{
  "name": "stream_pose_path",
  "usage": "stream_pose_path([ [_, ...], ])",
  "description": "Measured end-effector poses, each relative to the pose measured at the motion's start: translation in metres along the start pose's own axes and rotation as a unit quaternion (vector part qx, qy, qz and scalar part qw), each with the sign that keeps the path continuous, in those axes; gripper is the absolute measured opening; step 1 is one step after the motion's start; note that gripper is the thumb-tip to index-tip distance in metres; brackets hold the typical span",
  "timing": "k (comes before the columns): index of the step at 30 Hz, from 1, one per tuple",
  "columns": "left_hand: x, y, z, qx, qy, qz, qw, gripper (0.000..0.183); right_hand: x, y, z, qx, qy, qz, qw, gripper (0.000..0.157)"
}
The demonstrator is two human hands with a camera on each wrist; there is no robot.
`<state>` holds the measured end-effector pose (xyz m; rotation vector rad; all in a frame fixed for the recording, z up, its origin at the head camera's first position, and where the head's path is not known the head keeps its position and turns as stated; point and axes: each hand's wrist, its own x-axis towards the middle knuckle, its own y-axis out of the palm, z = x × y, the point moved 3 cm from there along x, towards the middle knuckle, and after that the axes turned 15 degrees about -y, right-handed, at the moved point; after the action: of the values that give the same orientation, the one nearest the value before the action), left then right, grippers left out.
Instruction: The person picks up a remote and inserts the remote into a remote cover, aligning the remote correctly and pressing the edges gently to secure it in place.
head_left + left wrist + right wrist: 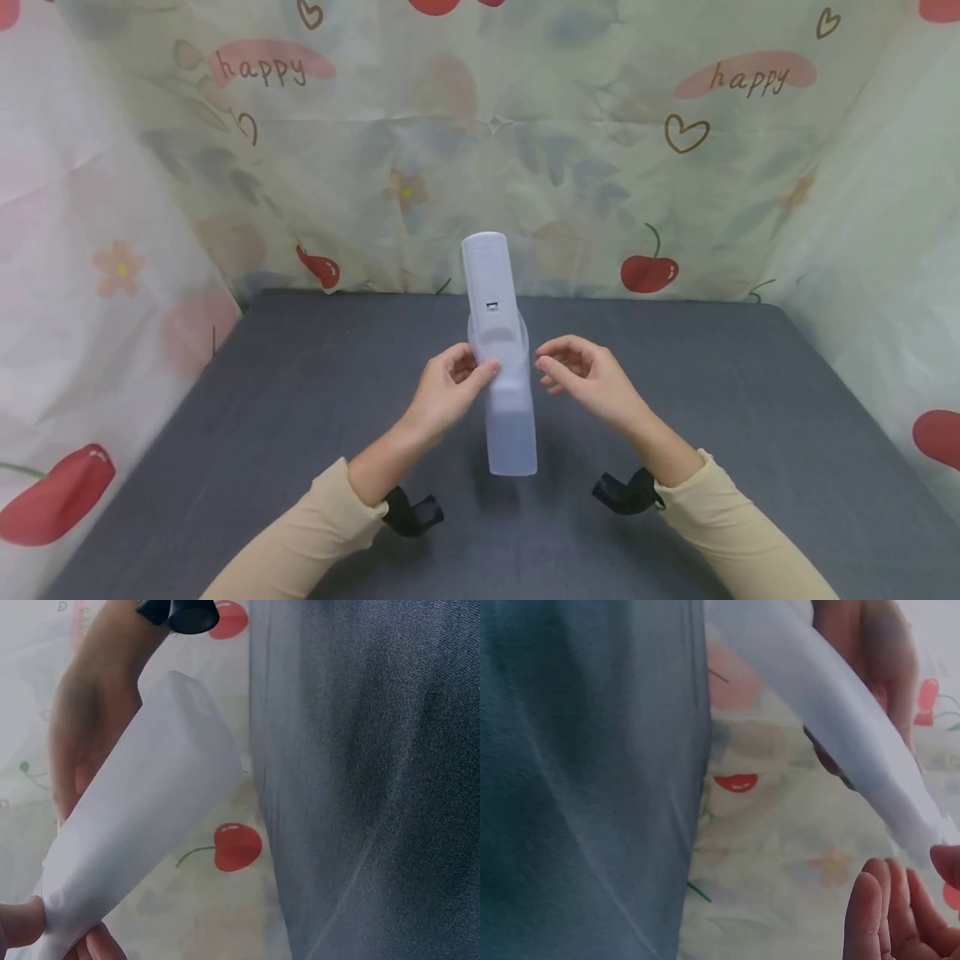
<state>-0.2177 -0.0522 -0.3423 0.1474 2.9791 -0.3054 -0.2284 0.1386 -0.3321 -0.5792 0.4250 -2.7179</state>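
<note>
A long white plastic device (pixel 498 358) is held up off the dark table, a small port showing in the side that faces me and its lower end pale and bluish. My left hand (pixel 442 392) pinches its middle from the left, thumb over the near face and fingers behind. In the left wrist view the thumb (pixel 21 922) lies against one side of the white body (pixel 142 795). My right hand (pixel 588 375) hovers just right of the device, fingers loosely bent with nothing between them. In the right wrist view its fingertips (pixel 866 889) are close beside the device (pixel 832 697).
Under both hands spreads a dark grey cloth-covered table (pixel 337 333). Printed curtains (pixel 525 167) with cherries, hearts and flowers stand at the back and both sides. Black straps with mounts (pixel 626 492) sit at both wrists, below the beige sleeves (pixel 735 533).
</note>
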Motion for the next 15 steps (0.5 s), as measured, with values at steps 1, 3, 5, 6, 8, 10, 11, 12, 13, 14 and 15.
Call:
stream_pose_path([
  [1,-0.0001,-0.0003,-0.0002,-0.003,0.001,-0.001,1.0,0.024,-0.001,0.0011,-0.0009,-0.007,0.001,0.005,1.0,0.031],
  [3,-0.0003,0.0001,0.0002,-0.003,0.004,-0.003,1.0,0.024,-0.002,0.0035,-0.002,-0.019,-0.002,0.011,1.0,0.028],
  [5,-0.0009,0.0012,0.0008,-0.002,0.012,-0.005,0.9999,0.025,-0.0023,0.0056,-0.0022,-0.026,-0.007,0.007,1.0,0.026],
  [6,-0.0012,0.002,0.0011,-0.003,0.016,-0.006,0.9999,0.026,-0.0022,0.0064,-0.0018,-0.029,-0.01,0.004,1.0,0.025],
  [8,-0.0022,0.0035,0.0016,-0.004,0.022,-0.009,0.9997,0.027,-0.002,0.0072,-0.0014,-0.037,-0.014,-0.006,0.999,0.022],
  [10,-0.0032,0.0046,0.0017,-0.006,0.029,-0.009,0.9995,0.028,-0.002,0.0078,-0.0006,-0.044,-0.016,-0.015,0.999,0.019],
  [11,-0.0035,0.0049,0.0017,-0.006,0.033,-0.009,0.9994,0.027,-0.0019,0.0078,-0.0001,-0.048,-0.019,-0.019,0.998,0.018],
  [12,-0.0038,0.0052,0.0017,-0.005,0.035,-0.009,0.9993,0.027,-0.002,0.0078,0.0005,-0.051,-0.023,-0.023,0.998,0.016],
  [13,-0.0038,0.0054,0.0017,-0.004,0.039,-0.007,0.9992,0.027,-0.0021,0.0078,0.0013,-0.055,-0.027,-0.027,0.998,0.015],
  [14,-0.0037,0.0056,0.0017,-0.003,0.041,-0.005,0.9991,0.027,-0.0022,0.0078,0.0021,-0.057,-0.032,-0.032,0.997,0.014],
  [15,-0.0038,0.0057,0.0013,-0.001,0.047,-0.003,0.9989,0.027,-0.0023,0.0078,0.003,-0.059,-0.036,-0.038,0.997,0.013],
])
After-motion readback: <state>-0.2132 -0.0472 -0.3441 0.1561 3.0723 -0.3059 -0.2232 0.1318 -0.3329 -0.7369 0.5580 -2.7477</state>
